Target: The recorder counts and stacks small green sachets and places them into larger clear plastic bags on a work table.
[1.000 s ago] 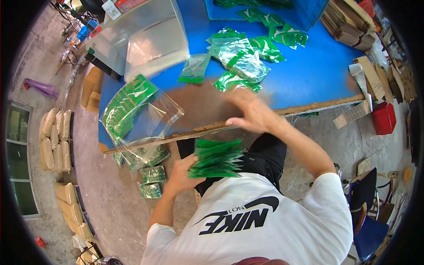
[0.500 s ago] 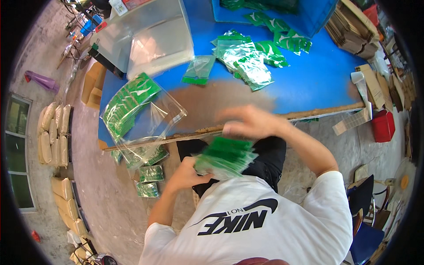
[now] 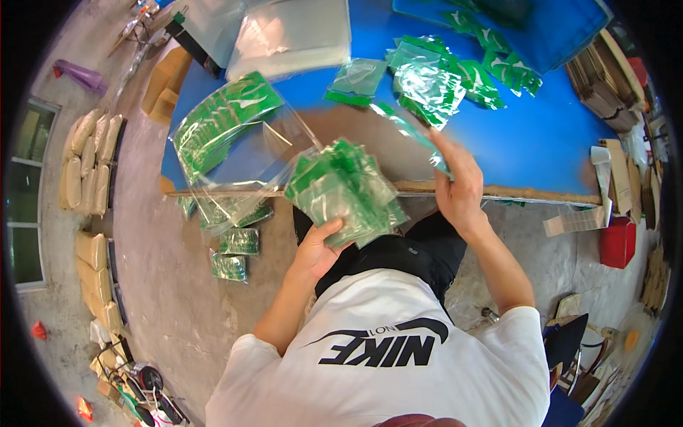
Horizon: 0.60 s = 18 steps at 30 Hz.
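My left hand is closed on a fanned stack of green-and-clear plastic packets, thumb on top, over my lap at the table's front edge. To its right, my right hand pinches a single packet, seen nearly edge-on and blurred, above the tabletop. Beyond it lies a loose pile of shiny green packets, with one separate packet to the pile's left. A large clear bag with a row of green packets in it rests at the table's left and overhangs the front edge.
The blue table has a worn brown front. At its back stand a blue bin and a stack of clear plastic sheets. Flattened cardboard leans at right, above a red box. Bundled green packets lie below the left edge.
My left hand has raised the stack forward and it now faces up. My right hand has moved from above the stack to the right, with one packet in its fingers. The view has shifted.
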Each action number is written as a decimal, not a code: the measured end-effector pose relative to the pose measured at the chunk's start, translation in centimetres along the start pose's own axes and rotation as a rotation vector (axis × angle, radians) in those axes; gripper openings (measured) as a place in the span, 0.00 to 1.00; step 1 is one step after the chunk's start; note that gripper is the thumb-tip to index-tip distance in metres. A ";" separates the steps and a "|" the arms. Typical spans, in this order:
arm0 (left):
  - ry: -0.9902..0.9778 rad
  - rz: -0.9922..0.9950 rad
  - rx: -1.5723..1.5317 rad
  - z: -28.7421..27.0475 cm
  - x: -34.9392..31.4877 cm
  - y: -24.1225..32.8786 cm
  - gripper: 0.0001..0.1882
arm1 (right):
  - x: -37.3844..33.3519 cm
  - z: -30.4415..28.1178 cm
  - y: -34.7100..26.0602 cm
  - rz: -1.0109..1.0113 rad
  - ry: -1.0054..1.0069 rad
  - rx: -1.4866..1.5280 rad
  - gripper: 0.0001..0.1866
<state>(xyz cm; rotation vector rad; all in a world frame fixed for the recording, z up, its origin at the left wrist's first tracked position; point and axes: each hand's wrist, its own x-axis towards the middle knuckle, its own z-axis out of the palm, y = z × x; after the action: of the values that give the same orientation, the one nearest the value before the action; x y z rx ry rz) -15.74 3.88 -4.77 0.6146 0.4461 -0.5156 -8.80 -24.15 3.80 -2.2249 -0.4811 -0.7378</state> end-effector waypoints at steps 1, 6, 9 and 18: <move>0.035 -0.005 0.093 0.8 -0.2 0.2 0.24 | 0.8 0.0 -2.1 -0.086 -0.083 -0.015 0.33; 0.002 -0.038 -0.114 3.5 -1.5 1.0 0.30 | -1.2 3.4 -7.0 -0.251 -0.606 0.021 0.33; -0.049 0.048 -0.031 3.0 -1.4 0.5 0.31 | -1.9 4.5 -7.5 -0.281 -0.607 0.006 0.34; -0.184 -0.135 -0.180 -1.4 -0.3 -0.3 0.31 | 11.0 16.5 8.2 -0.191 -0.103 -0.118 0.26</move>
<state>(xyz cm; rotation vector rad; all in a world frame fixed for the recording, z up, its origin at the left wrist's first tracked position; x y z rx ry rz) -16.53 4.67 -5.76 0.3621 0.3558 -0.6469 9.95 -16.08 -2.87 -2.3580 -0.7258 -0.7695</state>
